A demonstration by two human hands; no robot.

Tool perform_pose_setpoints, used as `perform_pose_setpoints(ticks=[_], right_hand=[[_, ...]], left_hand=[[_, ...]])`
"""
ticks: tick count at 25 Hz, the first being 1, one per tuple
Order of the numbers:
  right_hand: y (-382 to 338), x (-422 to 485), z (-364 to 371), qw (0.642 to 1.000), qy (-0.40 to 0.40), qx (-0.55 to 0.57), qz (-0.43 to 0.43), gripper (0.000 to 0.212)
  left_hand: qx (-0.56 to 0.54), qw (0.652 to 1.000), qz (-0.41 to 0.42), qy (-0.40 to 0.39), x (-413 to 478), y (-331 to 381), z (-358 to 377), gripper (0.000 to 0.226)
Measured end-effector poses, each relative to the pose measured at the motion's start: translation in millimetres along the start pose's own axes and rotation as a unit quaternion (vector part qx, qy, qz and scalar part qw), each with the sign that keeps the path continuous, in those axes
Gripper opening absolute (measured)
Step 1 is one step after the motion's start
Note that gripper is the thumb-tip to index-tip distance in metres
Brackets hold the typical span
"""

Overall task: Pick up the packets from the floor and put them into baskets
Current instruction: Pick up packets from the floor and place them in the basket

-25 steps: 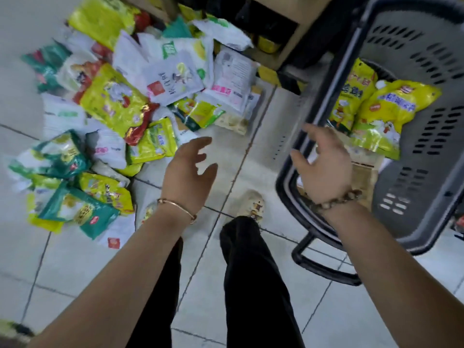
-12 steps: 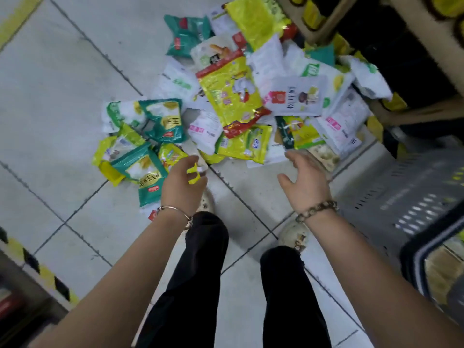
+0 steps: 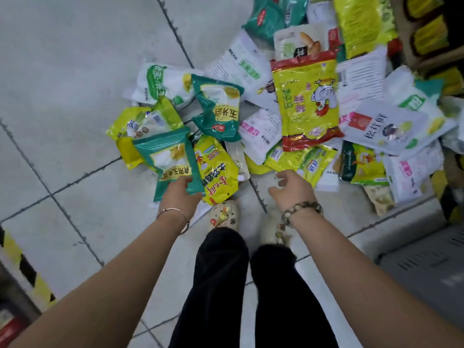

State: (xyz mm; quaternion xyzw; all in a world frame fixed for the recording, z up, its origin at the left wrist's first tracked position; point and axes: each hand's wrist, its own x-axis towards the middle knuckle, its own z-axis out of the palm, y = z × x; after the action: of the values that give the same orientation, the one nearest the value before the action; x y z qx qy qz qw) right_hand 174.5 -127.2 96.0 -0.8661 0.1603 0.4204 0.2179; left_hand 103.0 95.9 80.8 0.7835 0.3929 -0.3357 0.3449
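Observation:
Several packets lie heaped on the tiled floor in front of my feet. My left hand (image 3: 181, 194) grips the near edge of a green packet (image 3: 167, 156), which overlaps a yellow packet (image 3: 218, 175) beside it. My right hand (image 3: 292, 190) hovers with loosely curled fingers just short of a yellow-green packet (image 3: 301, 162) and holds nothing. A big yellow packet with red ends (image 3: 306, 101) lies on top of the heap. A corner of the grey basket (image 3: 421, 262) shows at the right edge.
My two legs and pale clogs (image 3: 223, 214) stand right behind the heap. Wooden shelving (image 3: 431, 33) with yellow goods borders the heap at the top right. A black-and-yellow striped edge (image 3: 22, 267) runs along the lower left. Bare tiles spread to the left.
The view swung from the basket to the heap and closer. My left hand reached down and took hold of the green packet. My right hand came forward toward the yellow-green packet.

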Motion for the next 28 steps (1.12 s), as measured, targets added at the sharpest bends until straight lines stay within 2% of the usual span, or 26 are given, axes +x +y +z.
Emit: perform_pose_setpoints(ticks=[5, 8, 11, 13, 17, 20, 22, 24, 28], right_hand=[[-35.7, 67.5, 75.4, 0.997, -0.027, -0.045, -0.053, 0.043], [-54.6, 97.6, 107.0, 0.995, -0.008, -0.060, -0.083, 0.042], [-65.3, 119.1, 131.3, 0.995, 0.003, -0.083, -0.058, 0.044], [-70.6, 131.6, 142.0, 0.998, -0.003, -0.069, -0.012, 0.047], [-80.9, 150.8, 154.9, 0.996, -0.059, -0.057, 0.041, 0.067], [-81.0, 156.4, 156.7, 0.995, -0.075, -0.062, 0.024, 0.065], [-79.4, 157.7, 156.7, 0.995, -0.094, -0.044, 0.006, 0.058], [-76.6, 155.3, 154.9, 0.994, -0.109, -0.019, -0.004, 0.053], [-74.7, 146.6, 143.5, 0.994, -0.091, -0.003, -0.052, 0.049]], left_hand=[[-0.029, 0.996, -0.072, 0.046, 82.9, -54.2, 1.6, 0.058], [-0.132, 0.978, -0.122, 0.110, 125.3, -72.3, 4.1, 0.071], [-0.260, 0.943, -0.154, 0.141, 154.0, -80.5, 16.3, 0.090], [-0.303, 0.925, -0.177, 0.147, 169.0, -81.7, 23.7, 0.104], [-0.298, 0.918, -0.209, 0.159, 187.9, -88.6, 32.6, 0.117], [-0.270, 0.921, -0.232, 0.161, 193.6, -91.4, 32.2, 0.119], [-0.289, 0.915, -0.233, 0.160, 194.6, -92.3, 30.4, 0.113], [-0.310, 0.908, -0.226, 0.168, 190.2, -93.4, 28.1, 0.093], [-0.226, 0.939, -0.190, 0.177, 177.0, -98.7, 21.7, 0.043]])
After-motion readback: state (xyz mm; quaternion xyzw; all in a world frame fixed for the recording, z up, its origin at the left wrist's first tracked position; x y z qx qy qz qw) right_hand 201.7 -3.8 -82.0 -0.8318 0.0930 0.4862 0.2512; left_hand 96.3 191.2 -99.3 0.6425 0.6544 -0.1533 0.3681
